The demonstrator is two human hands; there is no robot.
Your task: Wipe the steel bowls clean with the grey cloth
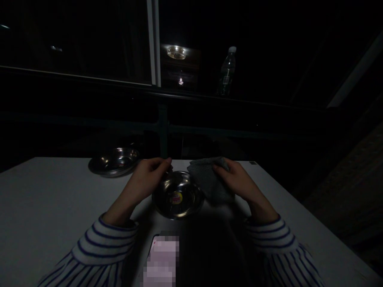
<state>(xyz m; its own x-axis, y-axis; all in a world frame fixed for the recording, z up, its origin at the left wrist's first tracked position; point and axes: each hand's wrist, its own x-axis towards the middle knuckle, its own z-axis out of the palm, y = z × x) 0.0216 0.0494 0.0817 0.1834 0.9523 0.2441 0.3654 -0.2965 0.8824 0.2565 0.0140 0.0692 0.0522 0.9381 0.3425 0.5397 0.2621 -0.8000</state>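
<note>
A shiny steel bowl (191, 199) with a round yellow-and-pink sticker inside stands on the white table, between my hands. My left hand (149, 175) is at the bowl's upper left rim, with thumb and fingers drawn together. Whether it grips the rim or something small, I cannot tell. In my right hand (236, 175) a folded grey cloth (208, 181) is pinched between thumb and fingers. The cloth hangs beside the bowl's right rim and overlaps it in view.
More steel bowls (115, 163), apparently stacked, sit at the table's back left. A phone (161, 259) with a blurred, lit screen lies near me on the white table (60, 207). Behind stands a clear plastic bottle (228, 73) by a dark window. The scene is dim.
</note>
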